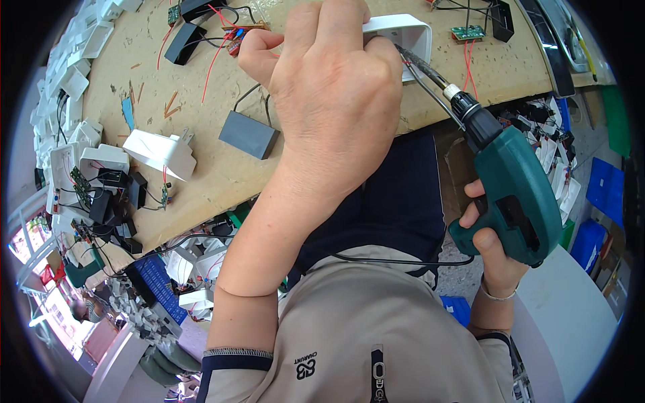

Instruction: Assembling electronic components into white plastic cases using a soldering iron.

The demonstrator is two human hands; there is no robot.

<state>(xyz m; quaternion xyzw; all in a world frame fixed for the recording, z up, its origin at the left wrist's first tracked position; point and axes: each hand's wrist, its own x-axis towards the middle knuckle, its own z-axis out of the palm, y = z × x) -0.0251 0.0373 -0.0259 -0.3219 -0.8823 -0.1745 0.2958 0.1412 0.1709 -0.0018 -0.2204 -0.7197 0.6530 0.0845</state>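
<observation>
Toward twelve o'clock in the head view, the left hand bends palm-down over the workbench, its fingers closed about the left end of an open white plastic housing; the outermost finger sticks out free, and the exact pinch is hidden behind the knuckles. That housing, the piece being worked on, sits at one o'clock, its open side showing. Between three and four o'clock, the right hand wraps the handle of a green pistol-grip tool, apparently a soldering gun. Its metal barrel points toward eleven o'clock into the housing's opening, but the tip is out of sight, so I cannot tell whether it touches anything.

Work on this housing looks under way rather than finished: it is held open, with the tool at its mouth. How much inside is complete does not show. Plenty seems left: a grey block with black leads lies loose toward half past ten, a green circuit board with red wires lies uncased past one o'clock, and open white cases with boards and black blocks crowd nine o'clock.
</observation>
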